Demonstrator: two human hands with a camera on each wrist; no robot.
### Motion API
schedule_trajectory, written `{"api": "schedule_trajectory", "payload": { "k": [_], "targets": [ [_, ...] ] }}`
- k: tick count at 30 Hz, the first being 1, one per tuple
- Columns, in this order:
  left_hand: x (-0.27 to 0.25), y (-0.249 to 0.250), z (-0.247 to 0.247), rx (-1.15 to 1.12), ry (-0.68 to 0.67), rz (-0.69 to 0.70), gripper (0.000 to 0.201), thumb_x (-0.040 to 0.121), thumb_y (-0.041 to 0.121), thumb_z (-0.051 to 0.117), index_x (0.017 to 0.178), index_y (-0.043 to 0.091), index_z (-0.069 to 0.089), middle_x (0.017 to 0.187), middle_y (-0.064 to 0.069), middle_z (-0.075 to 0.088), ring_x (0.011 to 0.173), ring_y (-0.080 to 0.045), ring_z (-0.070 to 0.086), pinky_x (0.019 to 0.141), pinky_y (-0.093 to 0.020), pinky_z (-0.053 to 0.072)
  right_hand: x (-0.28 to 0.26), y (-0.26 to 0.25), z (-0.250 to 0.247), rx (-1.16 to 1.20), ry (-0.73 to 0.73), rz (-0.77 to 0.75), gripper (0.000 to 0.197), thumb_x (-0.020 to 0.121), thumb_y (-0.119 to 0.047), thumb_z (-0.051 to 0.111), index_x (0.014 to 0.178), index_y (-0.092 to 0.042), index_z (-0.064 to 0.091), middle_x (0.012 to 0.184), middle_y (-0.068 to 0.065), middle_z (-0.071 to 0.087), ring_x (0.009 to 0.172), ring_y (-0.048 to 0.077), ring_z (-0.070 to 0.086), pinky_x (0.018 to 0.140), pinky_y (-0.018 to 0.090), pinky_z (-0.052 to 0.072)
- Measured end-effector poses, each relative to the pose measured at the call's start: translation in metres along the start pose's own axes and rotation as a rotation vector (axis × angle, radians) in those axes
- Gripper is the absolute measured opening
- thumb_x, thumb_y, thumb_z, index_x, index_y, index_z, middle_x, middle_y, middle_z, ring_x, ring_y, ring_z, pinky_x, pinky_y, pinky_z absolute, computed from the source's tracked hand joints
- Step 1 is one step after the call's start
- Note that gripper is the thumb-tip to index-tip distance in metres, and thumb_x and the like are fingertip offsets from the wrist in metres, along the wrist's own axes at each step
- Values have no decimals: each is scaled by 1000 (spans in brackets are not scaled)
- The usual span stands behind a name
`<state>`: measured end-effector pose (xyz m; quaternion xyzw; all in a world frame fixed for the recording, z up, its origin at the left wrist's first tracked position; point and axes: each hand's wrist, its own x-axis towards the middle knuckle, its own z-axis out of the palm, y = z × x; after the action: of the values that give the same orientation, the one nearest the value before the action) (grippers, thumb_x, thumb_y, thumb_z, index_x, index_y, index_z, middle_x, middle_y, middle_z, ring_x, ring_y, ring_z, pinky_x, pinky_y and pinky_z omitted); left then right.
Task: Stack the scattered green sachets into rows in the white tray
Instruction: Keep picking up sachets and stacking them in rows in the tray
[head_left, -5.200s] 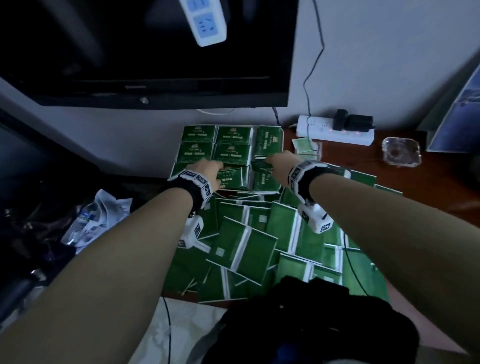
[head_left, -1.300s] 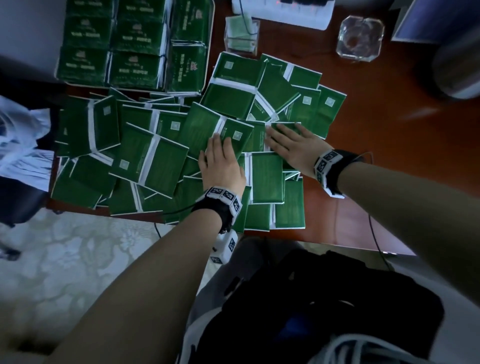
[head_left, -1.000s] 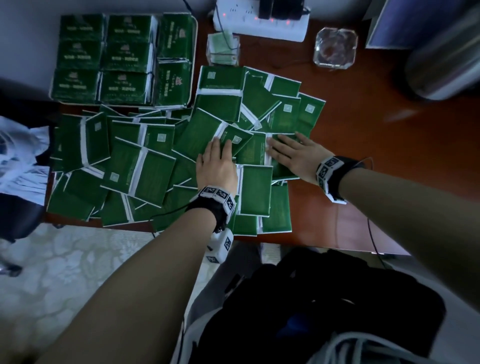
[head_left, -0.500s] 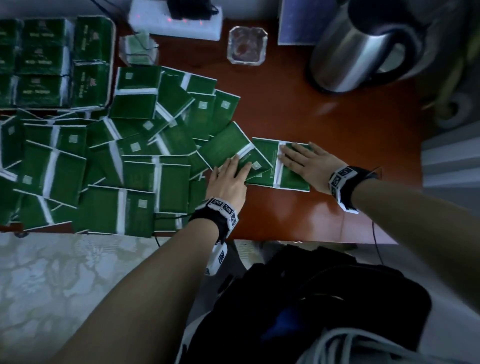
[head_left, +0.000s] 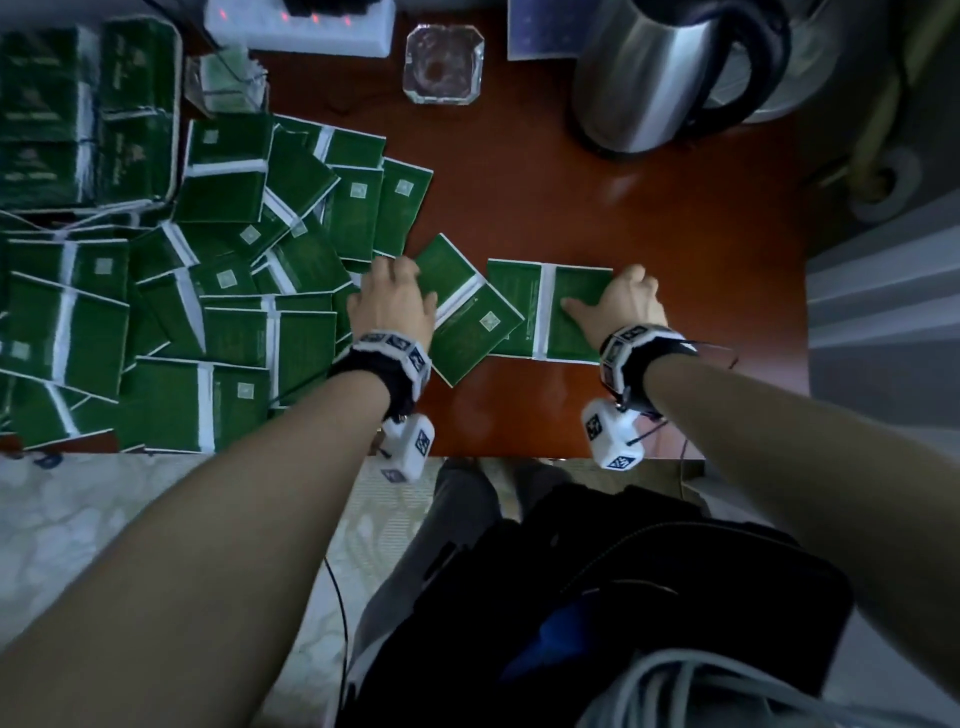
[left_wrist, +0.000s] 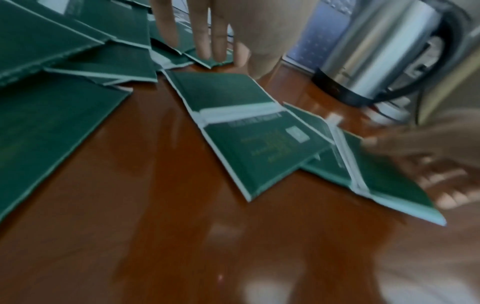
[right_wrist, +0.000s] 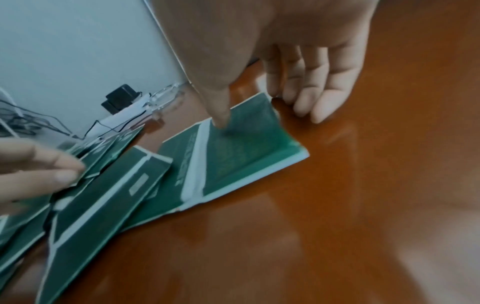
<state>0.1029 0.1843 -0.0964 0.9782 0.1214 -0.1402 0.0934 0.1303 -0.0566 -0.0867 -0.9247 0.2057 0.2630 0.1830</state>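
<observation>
Gleaming red-brown table (head_left: 649, 218) bears kettle (head_left: 670, 73); left hand (head_left: 392, 306) flat-fingered on sachets (head_left: 234, 291); right hand (head_left: 621, 312) pinching one.

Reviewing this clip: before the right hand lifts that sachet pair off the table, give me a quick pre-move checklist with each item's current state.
1. Right hand on the rightmost sachet pair: ok, thumb on top, fingers curled at its far edge.
2. Pair free of the pile: not ok, the tilted sachet pair overlaps its left half.
3. Left hand out of the way: cannot tell; it rests at the edge of the pile, touching the tilted pair.
4. Space left in the white tray: cannot tell, partly out of frame.
5. Kettle clear of the hands: ok.
</observation>
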Motion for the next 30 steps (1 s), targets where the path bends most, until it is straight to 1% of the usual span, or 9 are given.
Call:
{"api": "schedule_trajectory", "payload": {
  "k": [6,12,16,19,22,25,26,28,30],
  "targets": [
    [34,-11,3,54,-150,-110,73,79,44,78,131,10,41,134,-15,44,124,-36,45,95,-55,46,8,-15,10,-13,-9,105,87,74,-49,82,132,-3,36,133,16,48,118,33,55,90,41,48],
    [59,-17,-1,29,-317,-114,77,74,45,82,131,11,43,131,-16,51,121,-38,51,97,-56,46,10,-29,12,72,1,147,75,76,-30,85,127,-4,36,132,17,51,118,36,56,91,42,48],
    [60,-13,-8,71,-389,-38,65,80,44,77,127,7,51,126,-15,58,117,-37,56,98,-55,44,8,-28,19,225,41,132,61,78,-16,80,121,-9,37,103,9,52,96,34,60,81,42,53],
    [58,-11,-23,70,-369,31,37,81,33,76,105,12,56,109,-10,65,98,-32,63,88,-49,51,6,-25,11,274,48,47,56,80,-3,71,124,-14,38,93,3,46,81,27,55,69,36,53],
    [54,-8,-43,100,-270,133,17,83,13,67,99,15,64,99,-7,67,82,-28,64,72,-37,56,6,-29,-8,134,61,-142,52,78,3,62,125,-14,48,107,10,60,91,30,60,72,34,55],
    [45,-4,-56,157,-276,208,16,81,19,70,96,18,65,101,-4,65,84,-25,63,71,-36,56,2,-35,-23,-124,39,-320,45,79,1,60,122,-13,57,118,12,58,106,33,57,80,37,54],
    [40,-3,-56,170,-281,230,27,80,30,75,101,20,61,106,-2,61,90,-24,61,74,-37,55,0,-36,-25,-203,34,-365,42,80,-3,60,120,-13,57,118,10,54,109,33,54,83,40,54],
    [30,-4,-45,205,-293,302,65,73,57,77,122,23,51,122,-4,50,110,-24,54,87,-43,51,-8,-37,-20,-343,25,-451,38,83,-19,63,120,-14,54,117,9,45,113,33,47,88,42,50],
    [15,-8,-25,228,-339,380,102,70,75,66,148,21,28,152,-8,28,138,-29,34,109,-52,36,-14,-31,-4,-470,-18,-497,57,86,-42,62,133,-15,47,131,12,39,122,35,42,97,45,45]
  ]
}}
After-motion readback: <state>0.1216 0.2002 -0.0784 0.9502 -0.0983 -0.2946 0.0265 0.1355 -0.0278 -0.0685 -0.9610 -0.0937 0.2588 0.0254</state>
